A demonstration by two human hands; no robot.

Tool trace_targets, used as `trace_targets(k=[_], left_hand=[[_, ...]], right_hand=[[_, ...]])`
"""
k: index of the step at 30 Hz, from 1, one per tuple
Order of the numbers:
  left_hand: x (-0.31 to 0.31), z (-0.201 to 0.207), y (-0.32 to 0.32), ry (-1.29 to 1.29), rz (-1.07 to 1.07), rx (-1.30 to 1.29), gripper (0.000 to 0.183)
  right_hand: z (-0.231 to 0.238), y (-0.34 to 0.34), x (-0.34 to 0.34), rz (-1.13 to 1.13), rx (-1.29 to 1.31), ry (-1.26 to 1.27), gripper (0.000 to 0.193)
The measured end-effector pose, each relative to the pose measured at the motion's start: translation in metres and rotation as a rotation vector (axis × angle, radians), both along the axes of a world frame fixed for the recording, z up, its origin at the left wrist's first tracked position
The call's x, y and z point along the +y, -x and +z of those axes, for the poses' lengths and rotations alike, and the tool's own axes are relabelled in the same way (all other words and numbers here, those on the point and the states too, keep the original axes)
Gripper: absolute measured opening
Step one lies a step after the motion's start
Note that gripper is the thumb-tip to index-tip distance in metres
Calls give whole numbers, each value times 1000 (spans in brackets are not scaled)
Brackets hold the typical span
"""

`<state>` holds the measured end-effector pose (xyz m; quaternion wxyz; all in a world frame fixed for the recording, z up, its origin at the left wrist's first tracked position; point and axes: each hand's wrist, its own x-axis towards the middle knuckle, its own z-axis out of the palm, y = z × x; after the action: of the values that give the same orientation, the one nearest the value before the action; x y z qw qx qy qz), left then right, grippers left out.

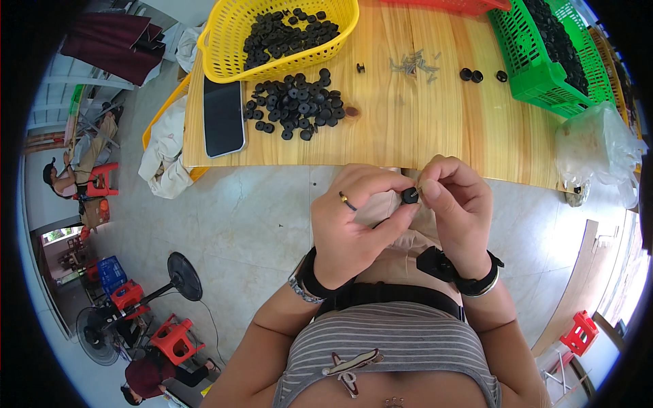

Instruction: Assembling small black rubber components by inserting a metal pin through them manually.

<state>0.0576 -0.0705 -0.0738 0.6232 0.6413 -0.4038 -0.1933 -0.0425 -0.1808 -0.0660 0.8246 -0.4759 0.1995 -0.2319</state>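
The left hand (354, 217) pinches a small black wheel (410, 196) tight in its fingertips, and the right hand (459, 204) is closed on a tiny pin right beside it, both held up over the lap. Just past the fingers is the table (408, 129), with a pile of wheels (296, 103), a basket (231, 41) and loose pins (411, 64). I think the wheel could slip and roll off across the floor if the pinch goes loose.
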Motion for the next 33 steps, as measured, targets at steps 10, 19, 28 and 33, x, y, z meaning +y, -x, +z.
trace_targets(k=[10, 19, 28, 33], left_hand=[[-1, 0, -2, -23, 3, -20, 25], [-2, -4, 0, -81, 97, -111, 23], [-4, 0, 1, -108, 67, -153, 22], [-3, -3, 2, -97, 72, -151, 22]], right_hand=[[0, -2, -8, -102, 115, 730, 10], [3, -1, -18, -72, 143, 960, 12], [3, 2, -12, -29, 147, 947, 14], [3, 4, -14, -12, 192, 840, 12]])
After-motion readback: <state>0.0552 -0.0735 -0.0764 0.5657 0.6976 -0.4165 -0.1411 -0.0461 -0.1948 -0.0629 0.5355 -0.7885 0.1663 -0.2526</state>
